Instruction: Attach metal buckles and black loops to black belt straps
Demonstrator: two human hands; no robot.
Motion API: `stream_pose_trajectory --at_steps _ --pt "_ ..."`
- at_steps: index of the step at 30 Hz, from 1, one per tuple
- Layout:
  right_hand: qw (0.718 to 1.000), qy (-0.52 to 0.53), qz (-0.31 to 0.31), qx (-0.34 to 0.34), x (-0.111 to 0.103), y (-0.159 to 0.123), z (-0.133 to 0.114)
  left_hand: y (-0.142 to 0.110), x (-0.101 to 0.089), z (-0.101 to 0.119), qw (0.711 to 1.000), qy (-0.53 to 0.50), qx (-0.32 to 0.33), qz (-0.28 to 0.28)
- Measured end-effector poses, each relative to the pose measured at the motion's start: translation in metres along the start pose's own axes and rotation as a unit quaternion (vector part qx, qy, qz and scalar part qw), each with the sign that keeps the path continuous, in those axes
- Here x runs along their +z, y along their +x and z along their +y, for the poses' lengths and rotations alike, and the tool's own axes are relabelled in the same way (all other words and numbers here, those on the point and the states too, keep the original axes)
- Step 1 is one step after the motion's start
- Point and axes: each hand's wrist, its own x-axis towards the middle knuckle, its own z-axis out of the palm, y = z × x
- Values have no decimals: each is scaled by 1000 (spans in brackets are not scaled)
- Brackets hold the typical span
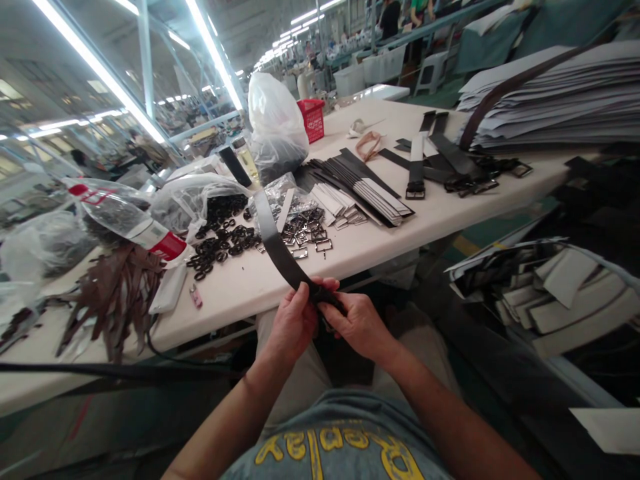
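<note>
A dark belt strap rises in a curve from between my hands, above the table's front edge. My left hand is closed round its lower part, the thumb pressed on the strap's face. Close beside it, my right hand pinches the dark end of the strap, where a buckle or loop may sit; the fingers hide it. Just beyond the strap lie loose metal buckles and a heap of black belt loops. A fan of dark straps with pale undersides lies to their right.
Finished-looking belts with buckles and a tall strapped stack of pale sheets occupy the right. Brown strips, a plastic bottle and plastic bags stand left and back. A full container of strips is at lower right.
</note>
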Motion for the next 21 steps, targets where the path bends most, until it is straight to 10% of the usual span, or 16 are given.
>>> stream_pose_trajectory --at_steps 21 --pt "998 -58 5 18 6 -3 4 0 -2 -8 992 124 -13 -36"
